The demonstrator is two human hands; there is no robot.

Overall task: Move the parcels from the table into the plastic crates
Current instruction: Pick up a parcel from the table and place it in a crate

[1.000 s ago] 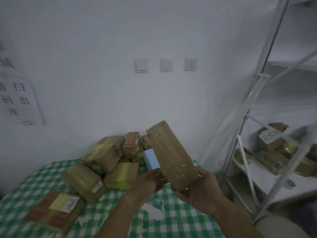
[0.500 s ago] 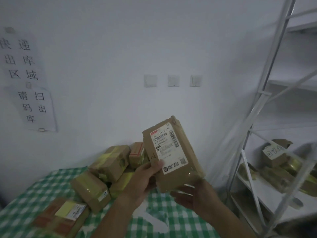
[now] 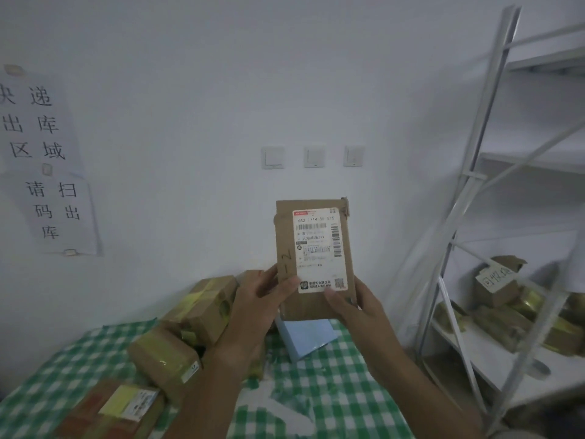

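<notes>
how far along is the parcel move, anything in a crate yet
Nothing shows as done: no plastic crate is in view. In hand: the left hand and right hand hold one cardboard parcel upright, label facing the camera. Left: several taped brown parcels and a blue parcel lie on the checked table.

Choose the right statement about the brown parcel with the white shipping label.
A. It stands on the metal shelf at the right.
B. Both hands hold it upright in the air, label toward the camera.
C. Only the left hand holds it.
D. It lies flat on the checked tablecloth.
B: the brown parcel is up in front of the wall, gripped at its lower part by the left hand and the right hand, its label facing the camera.
</notes>
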